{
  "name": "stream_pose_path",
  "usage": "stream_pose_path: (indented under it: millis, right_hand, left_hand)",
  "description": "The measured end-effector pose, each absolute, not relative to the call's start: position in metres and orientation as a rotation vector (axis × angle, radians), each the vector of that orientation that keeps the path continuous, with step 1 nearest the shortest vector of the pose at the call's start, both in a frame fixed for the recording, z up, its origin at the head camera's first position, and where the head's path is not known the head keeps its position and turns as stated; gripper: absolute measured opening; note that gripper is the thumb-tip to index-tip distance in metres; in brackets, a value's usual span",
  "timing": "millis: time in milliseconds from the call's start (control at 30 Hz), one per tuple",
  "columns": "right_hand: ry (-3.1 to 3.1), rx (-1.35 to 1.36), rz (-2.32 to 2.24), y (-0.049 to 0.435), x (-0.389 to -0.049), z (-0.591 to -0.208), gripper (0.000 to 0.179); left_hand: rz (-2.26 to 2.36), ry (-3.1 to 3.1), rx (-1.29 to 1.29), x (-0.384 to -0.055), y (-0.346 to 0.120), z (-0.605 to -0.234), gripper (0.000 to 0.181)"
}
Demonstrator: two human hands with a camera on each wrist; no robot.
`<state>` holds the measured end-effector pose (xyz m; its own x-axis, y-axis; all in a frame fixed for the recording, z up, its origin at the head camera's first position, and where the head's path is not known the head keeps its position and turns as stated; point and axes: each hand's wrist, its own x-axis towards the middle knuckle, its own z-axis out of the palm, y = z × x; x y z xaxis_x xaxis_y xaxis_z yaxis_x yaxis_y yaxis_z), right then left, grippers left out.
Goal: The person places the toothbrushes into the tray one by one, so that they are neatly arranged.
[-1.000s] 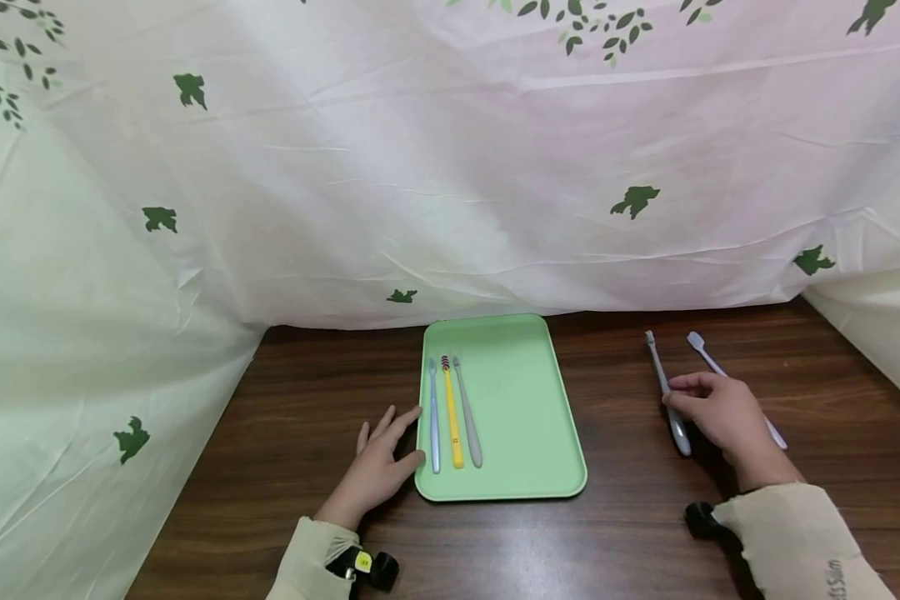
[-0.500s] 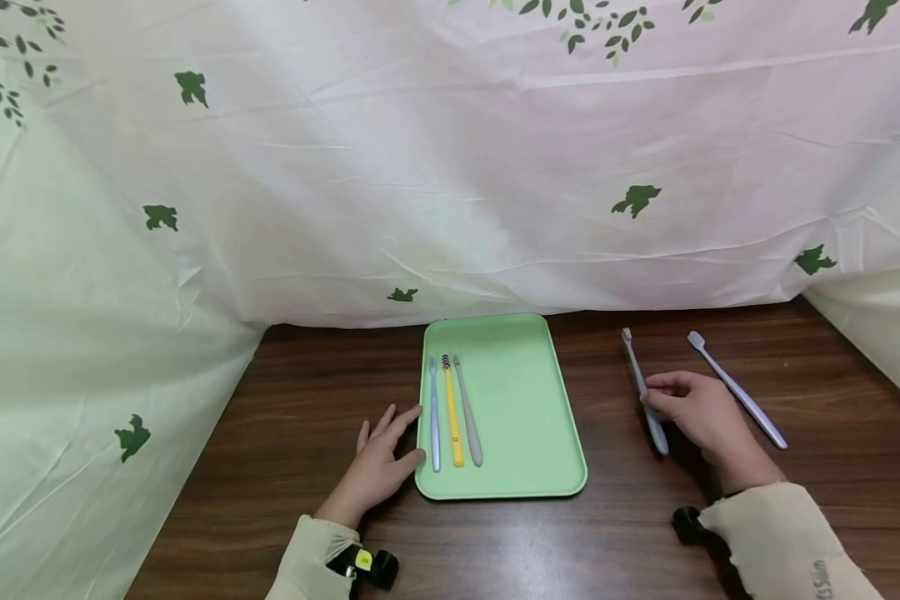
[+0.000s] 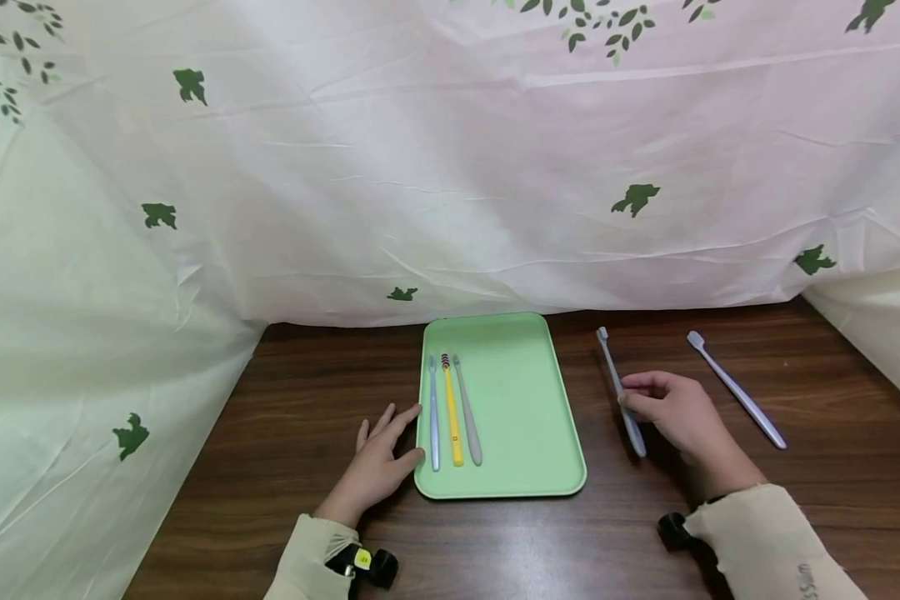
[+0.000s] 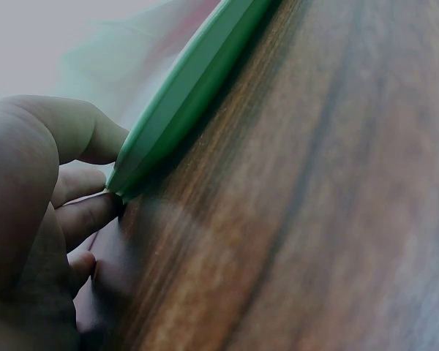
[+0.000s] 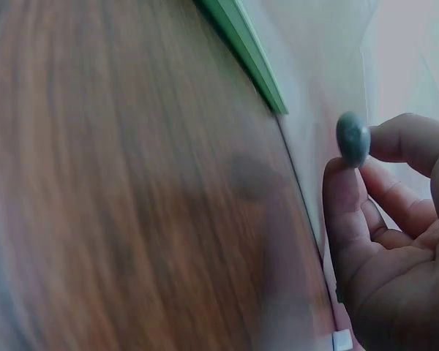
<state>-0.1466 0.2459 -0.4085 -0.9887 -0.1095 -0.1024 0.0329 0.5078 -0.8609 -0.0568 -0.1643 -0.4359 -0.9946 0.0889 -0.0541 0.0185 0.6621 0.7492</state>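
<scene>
My right hand [image 3: 678,417] pinches a grey toothbrush [image 3: 633,434] between thumb and fingers, right of the green tray [image 3: 528,417]. In the right wrist view the toothbrush's rounded handle end [image 5: 353,139] faces the camera, raised off the table. My left hand [image 3: 375,473] rests at the tray's left rim, fingers spread; in the left wrist view thumb and fingertips touch the tray edge [image 4: 183,95]. On the tray's left side lie a blue toothbrush [image 3: 434,425], a yellow toothbrush [image 3: 452,421] and a grey toothbrush [image 3: 468,421], roughly side by side.
Another pale lavender toothbrush [image 3: 742,396] lies slanted on the dark wooden table [image 3: 495,550], right of my right hand. A white curtain [image 3: 450,167] with green leaf and bird prints hangs behind the table and along its sides.
My right hand has moved left toward the tray, carrying the grey toothbrush with it and uncovering the lavender one. My left hand and the tray have stayed in place.
</scene>
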Motion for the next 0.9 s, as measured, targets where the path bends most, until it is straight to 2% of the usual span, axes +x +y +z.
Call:
stream_pose_path:
  millis: [900]
  right_hand:
    - [2.298, -0.144, -1.794, 0.182, -0.142, -0.396, 0.035]
  left_hand:
    - [1.278, 2.783, 0.101, -0.055, -0.163, -0.433, 0.059]
